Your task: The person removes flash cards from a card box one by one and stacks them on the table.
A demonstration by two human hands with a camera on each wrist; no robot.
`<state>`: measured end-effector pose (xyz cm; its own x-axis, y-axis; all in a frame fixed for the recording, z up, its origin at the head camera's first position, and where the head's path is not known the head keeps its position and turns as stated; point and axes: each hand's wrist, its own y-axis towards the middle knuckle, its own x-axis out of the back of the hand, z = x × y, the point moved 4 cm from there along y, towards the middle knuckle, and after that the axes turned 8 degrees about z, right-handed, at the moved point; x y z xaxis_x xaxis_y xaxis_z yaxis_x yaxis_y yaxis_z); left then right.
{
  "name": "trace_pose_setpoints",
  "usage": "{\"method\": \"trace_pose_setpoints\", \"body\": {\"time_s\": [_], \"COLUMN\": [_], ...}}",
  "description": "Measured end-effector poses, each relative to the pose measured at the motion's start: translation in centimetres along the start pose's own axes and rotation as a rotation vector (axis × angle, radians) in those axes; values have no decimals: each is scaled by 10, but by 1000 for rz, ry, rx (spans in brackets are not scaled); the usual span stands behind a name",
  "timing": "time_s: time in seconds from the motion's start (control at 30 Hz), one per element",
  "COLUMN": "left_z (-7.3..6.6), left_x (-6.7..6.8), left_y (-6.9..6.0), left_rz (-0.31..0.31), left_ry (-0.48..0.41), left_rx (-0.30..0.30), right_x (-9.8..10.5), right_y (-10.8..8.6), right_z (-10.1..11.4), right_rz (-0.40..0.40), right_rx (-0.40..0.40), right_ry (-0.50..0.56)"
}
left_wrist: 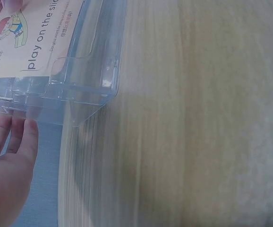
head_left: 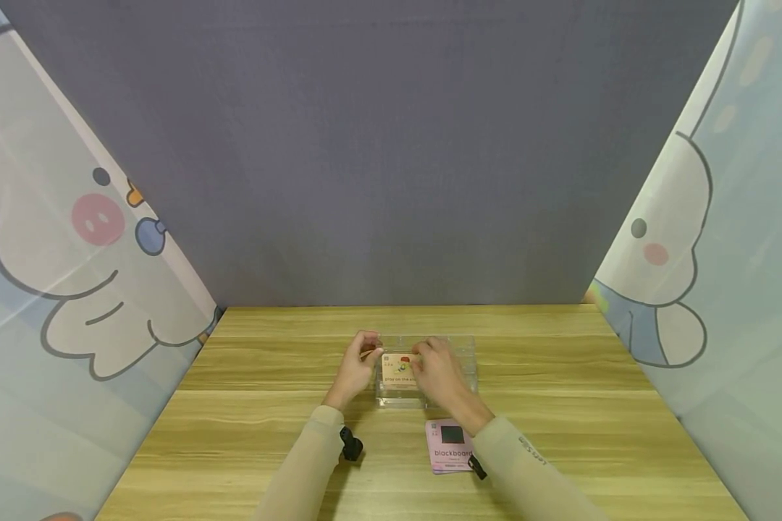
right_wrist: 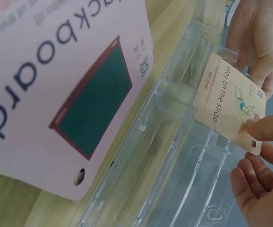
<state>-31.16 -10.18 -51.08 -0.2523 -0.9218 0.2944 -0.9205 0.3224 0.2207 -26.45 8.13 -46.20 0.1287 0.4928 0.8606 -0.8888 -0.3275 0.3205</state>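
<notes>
A cream flashcard reading "play on the slide" lies tilted in the left part of a clear plastic divided box. My right hand pinches the card's right end between thumb and fingers, as the right wrist view shows. At the box's left side is my left hand, its thumb close to the card's corner. The left wrist view shows the fingers of that hand against the outside of the box wall, which they grip with the thumb. Whether the left thumb also touches the card is hard to tell.
A small stack of pink flashcards, with a "blackboard" card on top, lies on the wooden table in front of the box, partly under my right forearm. A grey panel rises behind the table, with cartoon-printed curtains at both sides.
</notes>
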Motion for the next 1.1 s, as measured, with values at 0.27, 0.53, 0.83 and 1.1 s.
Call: {"method": "trace_pose_setpoints", "body": {"time_s": [0.27, 0.53, 0.83, 1.1], "left_z": [1, 3, 1, 1], "left_x": [-1, -1, -1, -2], "left_y": [0, 1, 0, 1], "left_rz": [-9, -23, -8, -7], "left_ry": [-9, -15, 4, -4], "left_rx": [-15, -17, -6, 2], "right_x": [-2, -3, -6, -4], "right_y": [-1, -2, -5, -5], "right_z": [0, 1, 1, 1], "right_rz": [-6, -51, -74, -71], "right_rx": [-4, 25, 36, 18], "right_ry": [18, 20, 86, 180]}}
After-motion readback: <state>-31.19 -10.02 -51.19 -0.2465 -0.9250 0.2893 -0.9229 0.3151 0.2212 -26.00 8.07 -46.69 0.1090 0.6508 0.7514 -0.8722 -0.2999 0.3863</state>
